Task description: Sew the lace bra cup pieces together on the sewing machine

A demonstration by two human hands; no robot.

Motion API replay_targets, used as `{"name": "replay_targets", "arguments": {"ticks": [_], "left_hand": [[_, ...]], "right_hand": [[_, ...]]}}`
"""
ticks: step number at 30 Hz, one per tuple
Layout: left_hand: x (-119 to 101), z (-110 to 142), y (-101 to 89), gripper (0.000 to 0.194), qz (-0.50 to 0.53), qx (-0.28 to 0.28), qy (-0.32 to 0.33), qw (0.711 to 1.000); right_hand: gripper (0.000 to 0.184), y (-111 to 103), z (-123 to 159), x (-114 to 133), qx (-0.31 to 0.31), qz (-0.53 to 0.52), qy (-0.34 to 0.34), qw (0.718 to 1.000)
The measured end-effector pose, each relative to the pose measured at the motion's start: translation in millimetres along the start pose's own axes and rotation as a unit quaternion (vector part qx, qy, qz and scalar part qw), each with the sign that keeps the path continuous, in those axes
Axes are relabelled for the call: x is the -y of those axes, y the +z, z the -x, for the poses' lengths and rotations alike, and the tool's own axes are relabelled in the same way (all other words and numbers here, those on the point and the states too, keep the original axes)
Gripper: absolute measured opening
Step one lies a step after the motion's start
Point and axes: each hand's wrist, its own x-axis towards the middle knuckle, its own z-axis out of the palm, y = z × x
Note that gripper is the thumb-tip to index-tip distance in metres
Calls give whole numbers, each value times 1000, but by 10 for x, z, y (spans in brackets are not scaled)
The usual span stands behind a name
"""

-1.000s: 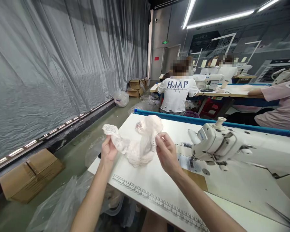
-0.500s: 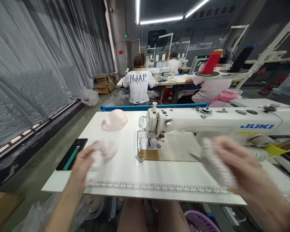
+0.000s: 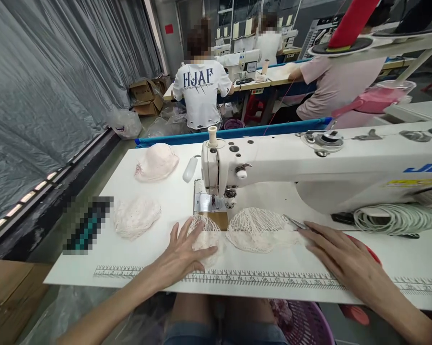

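My left hand (image 3: pixel 189 247) lies with fingers spread on a cream lace piece (image 3: pixel 204 225) in front of the sewing machine's needle area. A second cream lace piece (image 3: pixel 257 232) is flat to its right. My right hand (image 3: pixel 340 256) rests with fingers stretched out at that piece's right end. By its fingertips shows the pointed metal tip of a tool (image 3: pixel 295 222); the rest is hidden under the hand. A red curved edge (image 3: pixel 368 250) shows beside the hand. Two pale pink cup-shaped fabric pieces, a far one (image 3: pixel 157 163) and a nearer one (image 3: pixel 136 218), lie at the left.
The white sewing machine (image 3: pixel 273 160) spans the table's back and right. A coil of pale cord (image 3: pixel 395 218) lies under its arm. A ruler strip (image 3: pixel 244 278) runs along the front edge. A pixelated dark object (image 3: pixel 88 225) lies left. A purple basket (image 3: pixel 305 321) stands below. Co-workers sit ahead.
Both hands have moved inward and down onto the table. The lace from my right hand now lies flat near the needle. A pink piece from my left hand now lies on the left.
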Motion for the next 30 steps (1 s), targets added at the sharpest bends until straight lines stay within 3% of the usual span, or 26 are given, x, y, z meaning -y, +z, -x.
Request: {"name": "replay_targets", "arguments": {"ticks": [5,9,12,15,17,20,24,28,30], "left_hand": [[-22,-50,-123,42,22,1,-8,1000],[-91,-206,-170,26,32,-76,7,997],[-106,-313,-82,23,39,-107,16,993],[-77,-335,8,26,30,-99,22,994],[-44,-317,28,32,23,-81,33,996],[6,-292,2,41,12,-37,48,998],[31,-293,-72,52,-18,6,77,997],[66,-296,-19,61,-64,-5,122,990],[124,-319,81,62,-89,-46,156,983]], "right_hand": [[38,-55,-77,71,-48,48,18,998],[26,-45,-376,511,-72,-120,-79,987],[28,82,-643,889,-34,-208,-127,969],[26,225,-823,1100,11,-188,-176,966],[28,297,-854,1124,35,-152,-199,967],[45,350,-801,1073,83,-114,-219,966],[60,271,-700,1046,143,-89,-211,963],[58,70,-740,1015,167,-112,-237,950],[42,-2,-885,926,133,-151,-209,957]]}}
